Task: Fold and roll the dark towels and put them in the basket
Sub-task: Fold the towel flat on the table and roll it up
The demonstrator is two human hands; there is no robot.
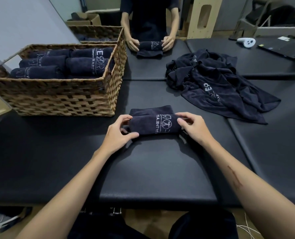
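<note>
A dark navy towel (152,120) with white lettering lies mostly rolled on the black padded table (152,169), a short flat strip still showing beyond the roll. My left hand (121,131) grips the roll's left end, thumb underneath and fingers on top. My right hand (191,125) grips its right end the same way. A woven wicker basket (57,99) stands to the left and holds several rolled dark towels (65,64). A loose heap of unfolded dark towels (217,83) lies to the right.
A mirror at the back reflects the basket, a person and the towel roll. A white controller (246,42) and a dark laptop (284,48) sit at the far right. A wooden box (203,16) stands behind the table.
</note>
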